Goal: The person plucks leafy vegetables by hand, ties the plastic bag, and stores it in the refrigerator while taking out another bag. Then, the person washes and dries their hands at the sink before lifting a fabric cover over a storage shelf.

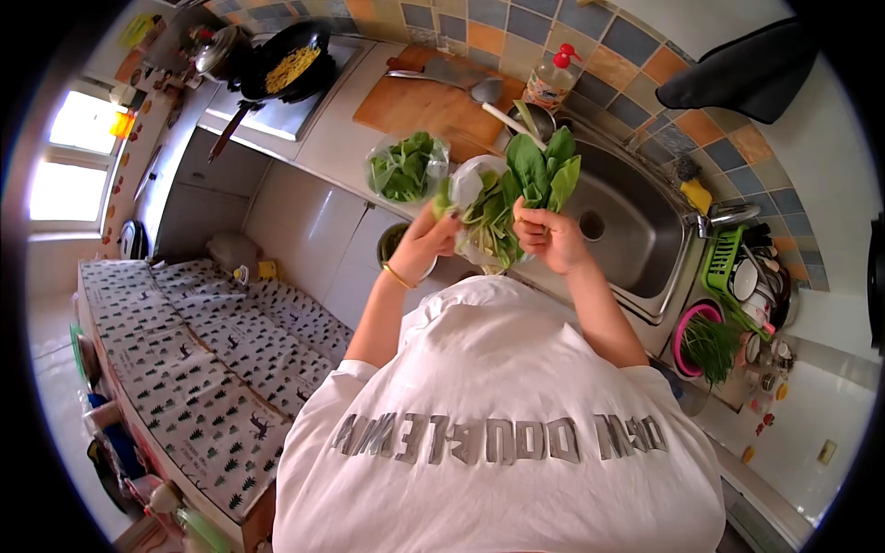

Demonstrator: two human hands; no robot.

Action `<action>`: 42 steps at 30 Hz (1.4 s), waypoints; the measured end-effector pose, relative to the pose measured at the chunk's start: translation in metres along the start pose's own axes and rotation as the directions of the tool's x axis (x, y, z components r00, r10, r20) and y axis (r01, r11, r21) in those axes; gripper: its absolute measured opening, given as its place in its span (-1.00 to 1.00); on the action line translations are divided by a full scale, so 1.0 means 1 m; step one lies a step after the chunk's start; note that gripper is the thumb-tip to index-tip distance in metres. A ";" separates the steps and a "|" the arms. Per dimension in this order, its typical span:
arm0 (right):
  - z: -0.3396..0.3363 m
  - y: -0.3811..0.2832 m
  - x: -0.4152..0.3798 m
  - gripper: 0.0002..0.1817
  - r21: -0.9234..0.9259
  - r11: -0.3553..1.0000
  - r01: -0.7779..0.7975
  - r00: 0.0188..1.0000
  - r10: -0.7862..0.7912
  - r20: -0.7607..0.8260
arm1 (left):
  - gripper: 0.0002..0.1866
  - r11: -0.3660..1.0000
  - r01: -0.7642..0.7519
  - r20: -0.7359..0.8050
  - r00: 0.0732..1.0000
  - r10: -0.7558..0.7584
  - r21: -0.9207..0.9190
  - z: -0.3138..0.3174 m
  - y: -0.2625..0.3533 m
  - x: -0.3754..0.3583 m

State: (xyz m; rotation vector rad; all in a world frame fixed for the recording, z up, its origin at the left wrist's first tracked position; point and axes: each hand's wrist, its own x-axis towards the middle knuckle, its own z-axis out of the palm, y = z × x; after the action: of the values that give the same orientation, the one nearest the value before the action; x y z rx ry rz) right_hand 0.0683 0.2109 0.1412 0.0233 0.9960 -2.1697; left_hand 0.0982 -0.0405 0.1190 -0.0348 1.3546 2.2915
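My right hand (553, 240) is closed around the stems of a bunch of leafy greens (539, 175), its broad leaves pointing up by the sink edge. Opposite it, my left hand (426, 241) has its fingers pinched on a small pale green piece of the greens (442, 197), somewhat blurred. Between and below the hands, a clear plastic bag (472, 173) holds more green stalks (493, 230). Left of that sits another clear bag with loose green leaves (406, 168). A bowl (393, 238) shows partly behind my left wrist.
A cutting board (396, 103) with a cleaver (442, 77) lies behind the bags. The steel sink (636, 194) is at right, with a red-capped bottle (551, 78) behind. A wok (318, 76) with yellow food stands on the stove. A pink basin (684, 336) holds thin greens.
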 end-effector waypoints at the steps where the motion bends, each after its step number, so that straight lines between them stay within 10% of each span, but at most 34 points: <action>1: 0.003 0.001 -0.001 -0.87 -0.005 1.000 -0.005 0.999 0.005 -0.033 | -0.88 1.000 -0.001 -0.088 0.996 0.002 0.016 -0.016 -0.005 -0.008; 12: 0.004 0.015 -0.002 -0.86 -0.098 0.995 -0.003 0.988 -0.011 -0.151 | -0.63 0.943 0.321 -0.700 0.653 -0.290 -0.091 -0.185 -0.156 -0.066; 19: 0.003 0.016 -0.004 -0.84 -0.130 0.991 -0.038 0.986 0.016 -0.169 | -0.30 0.785 0.574 -0.908 0.418 -0.034 0.234 -0.230 -0.188 -0.046; 27: 0.004 0.023 0.002 -0.85 -0.085 0.991 -0.101 0.985 0.088 -0.147 | -0.57 0.979 0.145 -0.663 0.749 -0.013 0.144 -0.166 -0.114 -0.032; 32: 0.022 0.026 0.018 -0.85 -0.126 0.978 -0.169 0.986 0.168 -0.021 | -0.50 0.991 -0.007 -0.175 0.984 0.030 0.132 -0.056 -0.045 -0.019; 35: 0.033 0.026 0.028 -0.86 -0.264 0.944 -0.199 0.975 0.217 0.038 | -0.35 0.998 -0.011 -0.015 1.000 0.012 0.057 -0.010 -0.026 -0.012; 42: 0.038 0.040 0.050 -0.89 -0.547 0.788 -0.283 0.920 0.384 0.077 | -0.36 0.981 -0.190 -0.185 0.963 0.196 0.051 0.017 -0.020 -0.003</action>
State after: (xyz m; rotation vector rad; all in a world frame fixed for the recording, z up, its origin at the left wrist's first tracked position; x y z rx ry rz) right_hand 0.0676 0.1378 0.1271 -0.2416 1.3357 -1.4884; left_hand 0.1123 -0.0196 0.1119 -0.1177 1.5518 2.4789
